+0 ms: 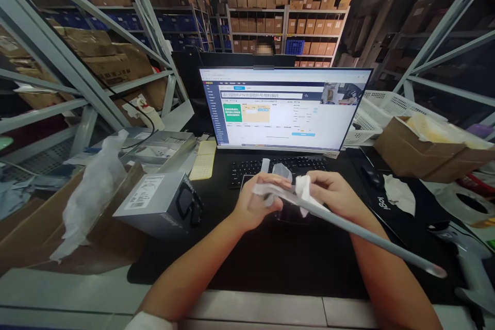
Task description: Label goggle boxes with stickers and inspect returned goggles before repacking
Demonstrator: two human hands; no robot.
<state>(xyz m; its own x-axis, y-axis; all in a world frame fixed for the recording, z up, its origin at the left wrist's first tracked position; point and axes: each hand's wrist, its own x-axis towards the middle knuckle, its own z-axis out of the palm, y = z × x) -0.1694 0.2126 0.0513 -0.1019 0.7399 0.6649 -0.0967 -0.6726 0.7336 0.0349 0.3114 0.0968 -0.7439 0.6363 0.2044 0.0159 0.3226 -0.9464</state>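
Note:
My left hand (255,206) is closed round the near end of a long, thin grey strip (371,240) that runs down to the right across my right forearm. My right hand (334,191) pinches a crumpled white cloth or tissue (303,188) against that strip. A bit of clear plastic wrap (280,170) sticks up behind my fingers. Both hands hover over the black desk mat (270,252), just in front of the black keyboard (251,167).
A lit monitor (284,111) stands behind the keyboard. A grey product box (154,203) and an open cardboard box with a plastic bag (88,201) lie left. A mouse (372,176), crumpled tissue (398,193), carton (421,152), white baskets (386,105) and handheld scanner (467,263) sit right. Another person sits behind the monitor.

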